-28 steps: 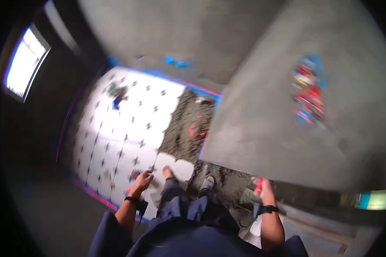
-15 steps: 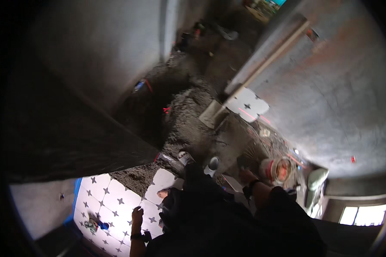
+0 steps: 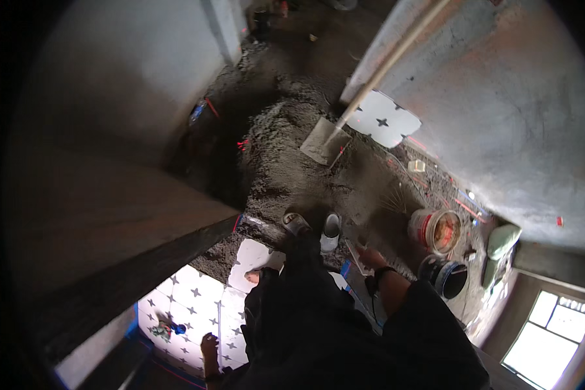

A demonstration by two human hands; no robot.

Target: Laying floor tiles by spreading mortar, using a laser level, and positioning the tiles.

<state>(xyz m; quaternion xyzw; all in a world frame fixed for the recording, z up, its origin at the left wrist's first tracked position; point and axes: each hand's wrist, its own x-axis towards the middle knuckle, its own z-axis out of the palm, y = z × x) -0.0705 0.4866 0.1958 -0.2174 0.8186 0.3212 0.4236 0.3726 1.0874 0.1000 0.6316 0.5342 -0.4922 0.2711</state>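
My left hand (image 3: 209, 346) hangs low over white tiles (image 3: 195, 299) with dark star motifs, fingers loosely curled apart, holding nothing visible. A small cluttered pile (image 3: 166, 328) with a blue item lies on those tiles. My right hand (image 3: 370, 257) is lowered beside a pale, narrow strip (image 3: 354, 257), its fingers bent round something I cannot make out. A bare foot (image 3: 252, 276) rests on the tiling; a sandaled foot (image 3: 296, 223) and a grey slipper (image 3: 330, 233) are on the mortar.
A long-handled flat tool (image 3: 322, 143) lies on heaped mortar (image 3: 273, 143) beside a loose tile (image 3: 382, 118) against a wall (image 3: 500, 117). Right of me stand a red-banded bucket (image 3: 435, 231), a black bucket (image 3: 445, 279) and a pale green sack (image 3: 504, 239). A dark wall edge (image 3: 130, 266) is at left.
My view has swung from the tiled floor toward the mortar heap and passage. The long-handled tool and buckets have come into view; the red item earlier in my right hand no longer shows.
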